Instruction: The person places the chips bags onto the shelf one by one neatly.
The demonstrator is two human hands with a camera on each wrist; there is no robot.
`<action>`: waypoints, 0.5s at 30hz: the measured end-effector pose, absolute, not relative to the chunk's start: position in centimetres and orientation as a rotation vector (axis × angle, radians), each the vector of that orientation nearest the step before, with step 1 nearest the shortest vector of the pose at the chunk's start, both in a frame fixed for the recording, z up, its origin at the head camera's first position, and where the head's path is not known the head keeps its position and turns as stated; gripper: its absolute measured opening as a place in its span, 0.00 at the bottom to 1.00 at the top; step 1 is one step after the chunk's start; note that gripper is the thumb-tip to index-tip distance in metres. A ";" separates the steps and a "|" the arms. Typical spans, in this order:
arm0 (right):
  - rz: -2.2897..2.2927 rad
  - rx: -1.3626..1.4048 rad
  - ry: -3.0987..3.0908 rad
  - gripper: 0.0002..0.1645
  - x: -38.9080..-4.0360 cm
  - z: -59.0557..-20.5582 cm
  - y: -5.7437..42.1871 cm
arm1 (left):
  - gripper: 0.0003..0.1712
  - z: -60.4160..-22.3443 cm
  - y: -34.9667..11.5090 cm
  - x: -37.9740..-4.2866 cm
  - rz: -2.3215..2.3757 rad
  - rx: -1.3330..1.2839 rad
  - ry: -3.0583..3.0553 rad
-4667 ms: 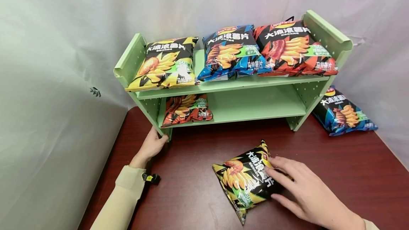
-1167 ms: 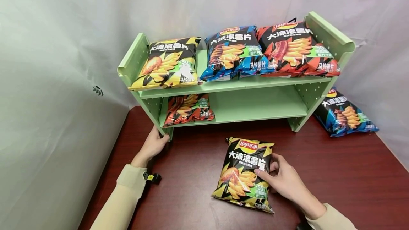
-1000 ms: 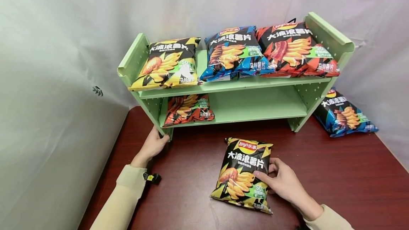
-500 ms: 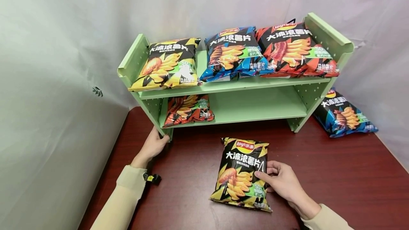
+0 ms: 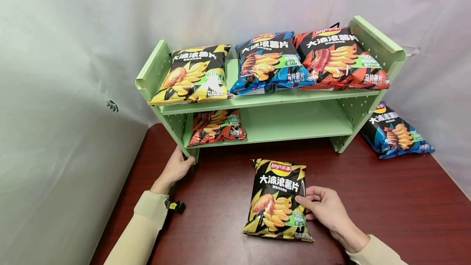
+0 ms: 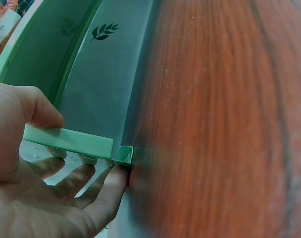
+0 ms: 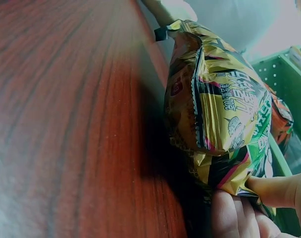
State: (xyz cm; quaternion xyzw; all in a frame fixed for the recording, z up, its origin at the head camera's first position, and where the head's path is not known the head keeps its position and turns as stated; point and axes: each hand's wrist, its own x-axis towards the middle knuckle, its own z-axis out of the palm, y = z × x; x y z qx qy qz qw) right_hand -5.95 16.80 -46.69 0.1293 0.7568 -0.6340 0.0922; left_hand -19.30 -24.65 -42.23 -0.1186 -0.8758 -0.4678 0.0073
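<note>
My right hand pinches the right edge of a black and yellow bag of chips, thumb on the printed front and fingers behind. The bag faces me with its logo at the top, in front of the shelf. In the right wrist view the bag's crimped lower end shows close over the table, with the thumb on one side. My left hand grips the lower left leg of the green shelf; in the left wrist view the thumb and fingers lie on either side of its edge.
On the top tier lie a yellow chip bag, a blue one and a red one. Another red bag lies at the lower tier's left. A blue bag rests right of the shelf on the brown table.
The right hand has gone from touching the tilted bag to pinching its side; the bag has turned to face me and shifted slightly left. The left hand keeps its grip on the shelf.
</note>
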 end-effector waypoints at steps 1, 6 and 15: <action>-1.888 0.379 2.245 0.20 -6.0 -46.7 16.8 | 0.41 -42.3 -24.7 -19.3 -1.463 -0.372 -2.740; -1.904 0.354 2.232 0.19 -6.0 -46.6 16.8 | 0.40 -42.2 -24.7 -19.3 -1.469 -0.377 -2.744; -1.818 0.264 2.286 0.28 -6.6 -46.4 16.2 | 0.40 -42.2 -24.7 -19.3 -1.479 -0.368 -2.743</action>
